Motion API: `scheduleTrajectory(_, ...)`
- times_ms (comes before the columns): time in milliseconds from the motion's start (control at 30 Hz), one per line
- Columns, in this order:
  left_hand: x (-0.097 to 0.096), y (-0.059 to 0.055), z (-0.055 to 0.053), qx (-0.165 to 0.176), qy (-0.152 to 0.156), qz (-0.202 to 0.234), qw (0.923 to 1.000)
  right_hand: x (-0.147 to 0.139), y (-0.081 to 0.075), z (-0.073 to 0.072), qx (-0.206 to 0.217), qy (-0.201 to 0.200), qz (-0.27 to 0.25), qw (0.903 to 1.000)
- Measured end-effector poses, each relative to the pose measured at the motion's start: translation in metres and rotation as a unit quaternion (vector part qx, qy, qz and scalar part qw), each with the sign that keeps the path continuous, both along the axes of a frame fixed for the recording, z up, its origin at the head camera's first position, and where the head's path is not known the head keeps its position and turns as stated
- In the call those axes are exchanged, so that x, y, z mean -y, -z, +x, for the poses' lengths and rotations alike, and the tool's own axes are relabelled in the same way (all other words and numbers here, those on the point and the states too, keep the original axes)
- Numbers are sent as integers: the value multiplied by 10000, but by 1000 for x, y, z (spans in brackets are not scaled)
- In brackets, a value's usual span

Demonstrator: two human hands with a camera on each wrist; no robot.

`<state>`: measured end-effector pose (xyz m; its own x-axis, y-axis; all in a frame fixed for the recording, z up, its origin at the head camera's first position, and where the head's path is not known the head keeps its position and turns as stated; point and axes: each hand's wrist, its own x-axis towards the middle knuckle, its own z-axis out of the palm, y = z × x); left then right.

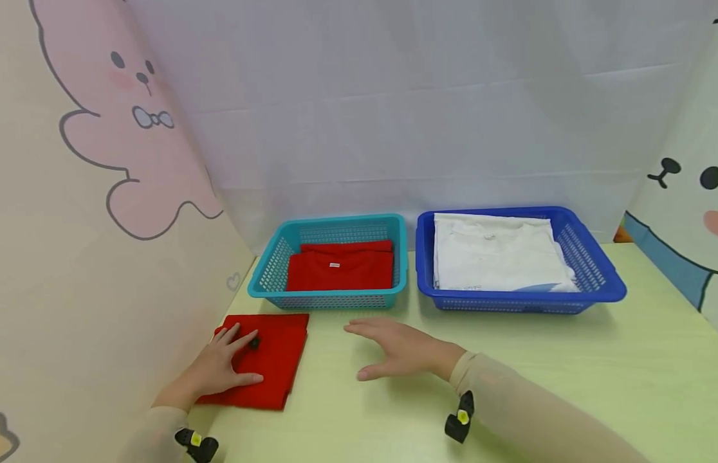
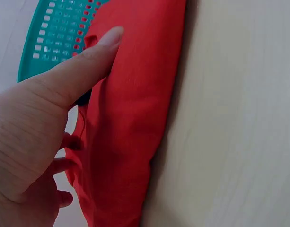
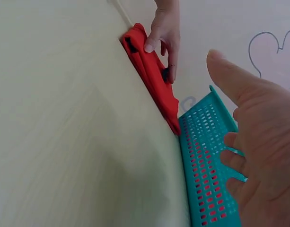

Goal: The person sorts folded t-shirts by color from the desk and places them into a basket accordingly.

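Note:
A folded red garment [image 1: 275, 370] lies on the table at the left, with a small dark mark on its top. My left hand [image 1: 222, 365] rests on it with fingers spread; in the left wrist view the thumb [image 2: 88, 64] lies along the red cloth [image 2: 130, 109]. Over the bare tabletop to the right hovers my right hand [image 1: 402, 347], fingers extended and thumb apart, holding nothing. The right wrist view shows that hand [image 3: 263, 137] beside the teal basket [image 3: 201, 156], and my left hand [image 3: 163, 33] on the red garment [image 3: 152, 75] beyond.
Behind the garment stands the teal basket [image 1: 330, 300] with folded red clothing [image 1: 341, 273] in it. A blue basket [image 1: 509, 302] to its right holds folded white clothing [image 1: 498, 254]. A wall with a pink cartoon figure [image 1: 121, 128] borders the table on the left.

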<state>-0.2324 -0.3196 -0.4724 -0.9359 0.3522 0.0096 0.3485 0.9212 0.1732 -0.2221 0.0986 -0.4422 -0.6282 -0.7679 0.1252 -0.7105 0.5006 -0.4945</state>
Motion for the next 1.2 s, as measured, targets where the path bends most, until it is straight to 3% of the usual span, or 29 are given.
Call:
scheduleTrajectory(200, 4, 2, -2, 380, -139, -57, 9992, 32, 12, -4, 172, -41, 227, 9996)
scheduleTrajectory(367, 6, 6, 0, 556, -159, -102, 9983, 54, 21, -5, 25, -98, 453, 9989)
scheduleTrajectory(600, 7, 12, 1, 395, -12, 4, 9992, 77, 26, -5, 44, -7, 687, 9976)
scheduleTrajectory(1200, -47, 21, 12, 181, 58, -226, 9996, 100, 42, 1, 115, 575, 1129, 9919)
